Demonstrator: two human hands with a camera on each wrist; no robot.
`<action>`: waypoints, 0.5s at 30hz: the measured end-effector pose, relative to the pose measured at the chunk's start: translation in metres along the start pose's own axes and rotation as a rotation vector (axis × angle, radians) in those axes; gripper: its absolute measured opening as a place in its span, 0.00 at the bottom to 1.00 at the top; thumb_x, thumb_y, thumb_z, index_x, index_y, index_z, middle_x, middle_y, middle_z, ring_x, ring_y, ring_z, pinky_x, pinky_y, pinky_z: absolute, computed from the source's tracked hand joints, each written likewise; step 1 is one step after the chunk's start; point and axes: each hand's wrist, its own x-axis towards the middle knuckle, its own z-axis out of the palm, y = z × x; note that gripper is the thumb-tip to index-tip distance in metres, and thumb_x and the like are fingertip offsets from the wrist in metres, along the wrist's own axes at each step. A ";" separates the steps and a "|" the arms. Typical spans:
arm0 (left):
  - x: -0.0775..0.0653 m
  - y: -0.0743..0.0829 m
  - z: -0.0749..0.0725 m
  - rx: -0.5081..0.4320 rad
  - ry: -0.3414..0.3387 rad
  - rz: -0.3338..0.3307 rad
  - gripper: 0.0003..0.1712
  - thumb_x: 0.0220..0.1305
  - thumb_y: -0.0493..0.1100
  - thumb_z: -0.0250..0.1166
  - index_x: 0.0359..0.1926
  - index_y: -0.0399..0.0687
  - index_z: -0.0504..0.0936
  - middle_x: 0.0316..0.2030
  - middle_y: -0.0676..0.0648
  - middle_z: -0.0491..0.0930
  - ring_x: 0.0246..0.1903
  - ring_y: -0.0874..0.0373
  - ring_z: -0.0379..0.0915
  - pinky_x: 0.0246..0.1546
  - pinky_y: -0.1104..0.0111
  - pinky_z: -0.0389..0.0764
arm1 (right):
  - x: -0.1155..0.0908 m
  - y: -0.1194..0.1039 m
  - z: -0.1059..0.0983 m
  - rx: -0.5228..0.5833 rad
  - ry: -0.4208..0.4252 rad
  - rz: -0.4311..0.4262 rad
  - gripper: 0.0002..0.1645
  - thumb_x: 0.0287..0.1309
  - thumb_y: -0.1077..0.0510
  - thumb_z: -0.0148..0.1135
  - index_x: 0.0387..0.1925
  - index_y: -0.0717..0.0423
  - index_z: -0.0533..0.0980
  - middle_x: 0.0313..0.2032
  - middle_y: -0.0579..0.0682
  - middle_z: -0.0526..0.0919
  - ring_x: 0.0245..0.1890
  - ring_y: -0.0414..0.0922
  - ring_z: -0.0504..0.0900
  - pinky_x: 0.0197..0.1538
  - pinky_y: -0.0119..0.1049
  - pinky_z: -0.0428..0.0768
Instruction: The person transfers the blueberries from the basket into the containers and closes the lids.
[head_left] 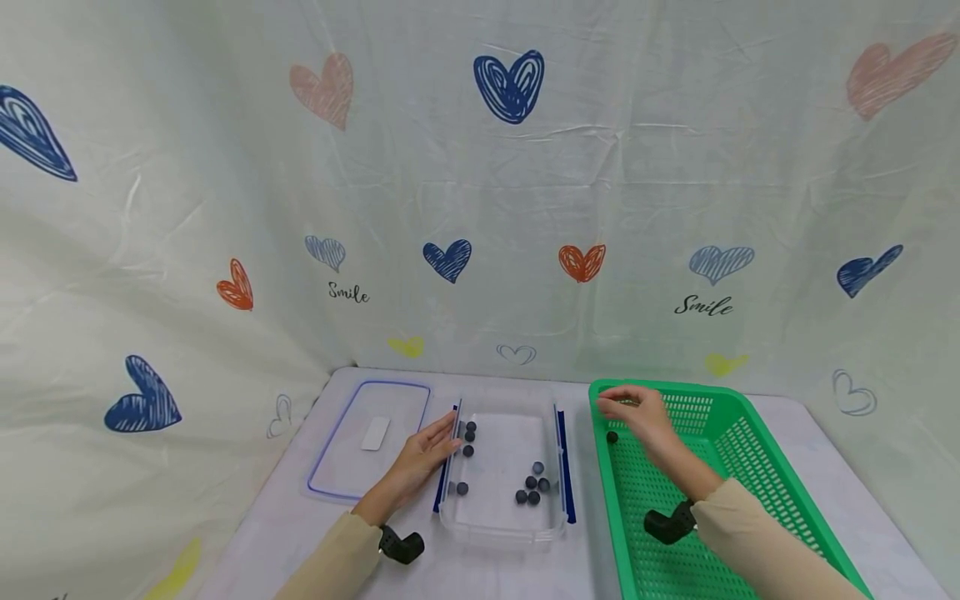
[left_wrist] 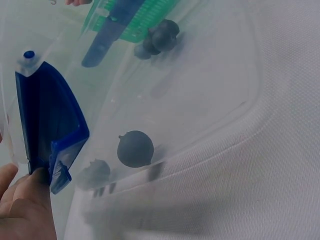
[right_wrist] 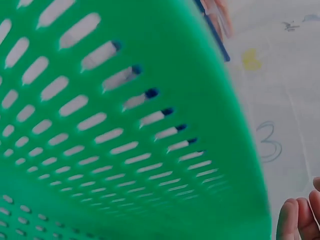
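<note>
My left hand (head_left: 420,461) rests at the left side of a clear plastic box (head_left: 498,533), its fingers by a blue side latch (left_wrist: 52,110). Inside the box lie several dark round balls (head_left: 534,497), some along the left wall and more toward the front right. Up close, one ball (left_wrist: 135,149) has small nubs on it. Over the far left corner of a green basket (head_left: 617,533) hovers my right hand (head_left: 641,415), thumb and fingers apart, nothing visible between them. Just below it in the basket is one dark ball (head_left: 612,437).
A clear lid (head_left: 337,467) with a blue edge lies left of the box, with a white rectangular piece (head_left: 376,433) on it. Light cloth covers the table (head_left: 262,550). Behind hangs a white curtain (head_left: 645,167) printed with hearts.
</note>
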 end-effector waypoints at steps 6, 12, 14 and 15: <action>0.002 -0.002 -0.001 -0.001 -0.003 -0.012 0.36 0.61 0.42 0.62 0.68 0.43 0.58 0.68 0.42 0.52 0.67 0.51 0.48 0.59 0.72 0.61 | 0.001 0.015 -0.009 -0.061 0.020 0.003 0.20 0.57 0.59 0.62 0.47 0.71 0.75 0.47 0.63 0.76 0.41 0.51 0.79 0.46 0.44 0.80; 0.003 -0.002 -0.001 -0.007 -0.011 -0.020 0.36 0.63 0.39 0.59 0.68 0.40 0.56 0.68 0.40 0.50 0.67 0.49 0.46 0.59 0.71 0.60 | 0.005 0.030 -0.016 -0.146 0.035 0.020 0.19 0.55 0.60 0.63 0.45 0.69 0.76 0.47 0.62 0.77 0.48 0.54 0.75 0.52 0.52 0.74; 0.003 -0.001 -0.001 -0.012 -0.013 -0.017 0.36 0.63 0.38 0.59 0.68 0.39 0.55 0.69 0.40 0.49 0.67 0.48 0.45 0.59 0.71 0.60 | 0.007 0.036 -0.017 -0.161 0.038 0.024 0.19 0.54 0.60 0.64 0.45 0.69 0.76 0.46 0.62 0.78 0.48 0.56 0.75 0.51 0.52 0.75; 0.003 -0.001 -0.001 -0.010 -0.012 -0.016 0.36 0.63 0.39 0.59 0.68 0.39 0.55 0.69 0.40 0.49 0.67 0.48 0.45 0.59 0.71 0.60 | 0.007 0.039 -0.017 -0.168 0.041 0.028 0.19 0.54 0.60 0.64 0.45 0.69 0.76 0.45 0.61 0.78 0.48 0.56 0.75 0.51 0.52 0.75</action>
